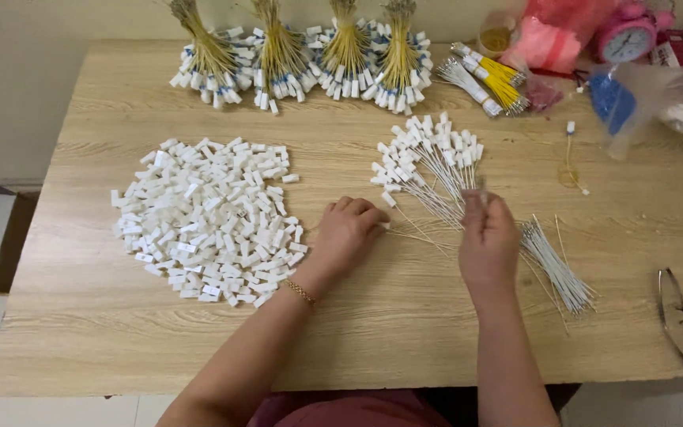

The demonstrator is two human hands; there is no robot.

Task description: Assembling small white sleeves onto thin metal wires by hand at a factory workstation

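My left hand (347, 229) rests on the wooden table (104, 316) with its fingers curled, fingertips touching a thin white wire beside a small white block. A gold bracelet sits on that wrist. My right hand (488, 237) is raised a little, fingers pinched on a thin wire at the edge of a fan of white-tipped wires (432, 158). A large heap of small white plastic blocks (207, 217) lies to the left of my left hand. A bunch of bare white wires (559, 265) lies just right of my right hand.
Several tied bundles of yellow wires with white tags (310, 55) line the far edge. Smaller yellow and white bundles (488, 79), a pink alarm clock (626, 35), pink and clear plastic bags and a blue item sit far right. Folded glasses (676, 312) lie near right.
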